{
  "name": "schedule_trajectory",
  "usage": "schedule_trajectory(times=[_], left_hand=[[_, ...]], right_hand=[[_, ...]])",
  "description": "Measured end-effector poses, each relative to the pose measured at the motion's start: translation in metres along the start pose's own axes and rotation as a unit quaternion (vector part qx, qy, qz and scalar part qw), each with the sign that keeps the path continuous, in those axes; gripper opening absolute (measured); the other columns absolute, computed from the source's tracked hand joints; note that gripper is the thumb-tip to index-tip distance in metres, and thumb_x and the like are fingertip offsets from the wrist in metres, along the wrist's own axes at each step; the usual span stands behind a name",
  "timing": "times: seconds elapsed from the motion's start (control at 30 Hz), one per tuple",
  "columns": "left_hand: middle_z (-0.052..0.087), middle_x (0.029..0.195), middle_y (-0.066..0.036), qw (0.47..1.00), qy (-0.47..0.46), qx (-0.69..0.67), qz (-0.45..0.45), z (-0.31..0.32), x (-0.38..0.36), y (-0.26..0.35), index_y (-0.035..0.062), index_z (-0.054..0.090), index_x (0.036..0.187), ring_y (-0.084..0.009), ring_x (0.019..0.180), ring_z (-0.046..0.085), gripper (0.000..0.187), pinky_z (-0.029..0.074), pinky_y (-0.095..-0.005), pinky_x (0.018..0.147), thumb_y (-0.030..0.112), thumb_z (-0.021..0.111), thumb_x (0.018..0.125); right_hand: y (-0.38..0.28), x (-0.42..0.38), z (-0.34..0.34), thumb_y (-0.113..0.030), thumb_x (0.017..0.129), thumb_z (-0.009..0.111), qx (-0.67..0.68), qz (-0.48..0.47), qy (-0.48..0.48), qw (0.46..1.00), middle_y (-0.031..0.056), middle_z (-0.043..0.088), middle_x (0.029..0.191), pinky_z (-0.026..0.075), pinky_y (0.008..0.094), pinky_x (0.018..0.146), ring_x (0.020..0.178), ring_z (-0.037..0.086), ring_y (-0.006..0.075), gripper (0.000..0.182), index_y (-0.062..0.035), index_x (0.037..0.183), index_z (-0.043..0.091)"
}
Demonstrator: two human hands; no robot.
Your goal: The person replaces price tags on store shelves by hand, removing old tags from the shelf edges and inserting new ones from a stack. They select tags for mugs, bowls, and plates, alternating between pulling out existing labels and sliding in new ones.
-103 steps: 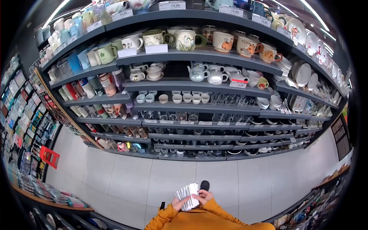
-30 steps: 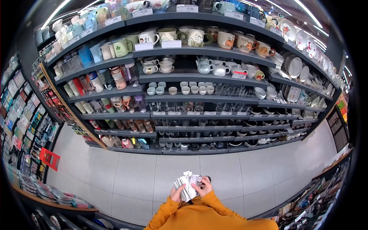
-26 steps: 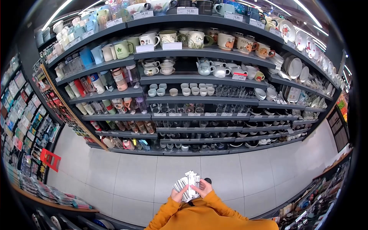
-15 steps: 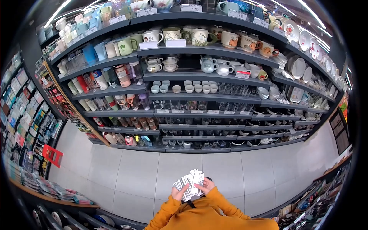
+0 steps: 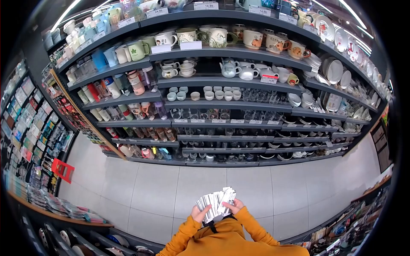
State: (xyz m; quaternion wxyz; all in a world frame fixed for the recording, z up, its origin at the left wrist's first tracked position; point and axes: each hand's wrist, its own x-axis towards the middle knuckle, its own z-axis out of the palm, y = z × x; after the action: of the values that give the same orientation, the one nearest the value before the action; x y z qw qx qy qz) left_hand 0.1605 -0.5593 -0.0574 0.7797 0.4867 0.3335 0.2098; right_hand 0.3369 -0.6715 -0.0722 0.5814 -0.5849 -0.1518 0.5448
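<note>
1. While the person is standing on the tiled floor (image 5: 222, 187) in front of the shelves (image 5: 222, 104), both hands are closing around a fanned stack of cards (image 5: 215, 202), which is sitting low in the head view, just above the orange sleeves (image 5: 213, 239).

2. The left hand (image 5: 199, 213) is cupping the stack from below and the side, fingers curled shut on its lower edge; the right hand (image 5: 234, 207) is pinching the upper cards at their right edge, thumb and fingers nearly closed.

3. The cards are looking thin, light and slightly stiff, probably paper or plastic labels, though the print is too small to read. They are spreading into a fan, so they are likely sliding easily over one another and could slip loose.

4. A firm hold at the gathered lower corner, where the left hand is gripping, is seeming the safest place; single cards are best taken by a free edge or corner.

5. Behind, the shelves are carrying mugs (image 5: 136, 49), teapots (image 5: 230, 69), small cups (image 5: 194, 94) and plates (image 5: 331, 68), well apart from the hands.
</note>
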Motion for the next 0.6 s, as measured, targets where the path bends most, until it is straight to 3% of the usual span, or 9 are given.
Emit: schedule_trajectory(times=[0.23, 0.33, 0.43, 0.57, 0.6], left_hand=[[0.067, 0.098, -0.006, 0.995, 0.0, 0.09, 0.029, 0.037, 0.001, 0.01, -0.0028, 0.061, 0.109, -0.0109, 0.084, 0.061, 0.026, 0.05, -0.0258, 0.074, 0.013, 0.064, 0.089], [0.067, 0.098, -0.007, 0.994, 0.029, 0.098, 0.031, 0.045, 0.004, 0.009, -0.0022, 0.061, 0.109, -0.0109, 0.085, 0.062, 0.026, 0.05, -0.0259, 0.074, 0.013, 0.065, 0.088], [0.067, 0.099, -0.006, 0.998, 0.019, 0.06, 0.024, 0.064, -0.003, 0.02, -0.0022, 0.061, 0.11, -0.0106, 0.086, 0.062, 0.027, 0.05, -0.0262, 0.074, 0.013, 0.065, 0.088], [0.067, 0.1, -0.006, 0.999, -0.024, 0.037, -0.007, 0.092, -0.003, -0.003, -0.0021, 0.06, 0.113, -0.0102, 0.088, 0.061, 0.031, 0.051, -0.0256, 0.076, 0.014, 0.067, 0.087], [0.067, 0.1, -0.006, 0.999, -0.016, 0.026, -0.017, 0.104, -0.009, 0.009, -0.0018, 0.06, 0.112, -0.0101, 0.088, 0.061, 0.033, 0.05, -0.0255, 0.076, 0.014, 0.069, 0.085]], right_hand=[[-0.012, -0.008, -0.028, -0.009, 0.086, 0.067, 0.009, -0.083, 0.009, 0.997, 0.0079, 0.065, 0.104, 0.051, 0.0267, 0.078, 0.089, 0.061, 0.0136, 0.033, 0.002, 0.114, 0.053], [-0.024, -0.011, -0.055, -0.011, 0.085, 0.069, 0.028, -0.093, 0.073, 0.993, 0.0087, 0.065, 0.101, 0.052, 0.0284, 0.074, 0.086, 0.063, 0.014, 0.028, 0.003, 0.107, 0.057], [-0.027, -0.012, -0.074, -0.014, 0.086, 0.067, 0.017, -0.113, 0.094, 0.989, 0.008, 0.066, 0.093, 0.053, 0.0263, 0.066, 0.075, 0.064, 0.015, 0.029, 0.0028, 0.107, 0.056], [-0.007, -0.025, -0.066, -0.029, 0.091, 0.059, -0.025, 0.021, 0.019, 0.999, 0.0073, 0.065, 0.094, 0.05, 0.0247, 0.065, 0.074, 0.062, 0.0156, 0.036, 0.0012, 0.111, 0.056], [0.003, -0.023, -0.068, -0.031, 0.092, 0.058, 0.06, 0.014, 0.013, 0.998, 0.0073, 0.064, 0.097, 0.049, 0.025, 0.069, 0.077, 0.061, 0.0152, 0.039, 0.001, 0.113, 0.055]])
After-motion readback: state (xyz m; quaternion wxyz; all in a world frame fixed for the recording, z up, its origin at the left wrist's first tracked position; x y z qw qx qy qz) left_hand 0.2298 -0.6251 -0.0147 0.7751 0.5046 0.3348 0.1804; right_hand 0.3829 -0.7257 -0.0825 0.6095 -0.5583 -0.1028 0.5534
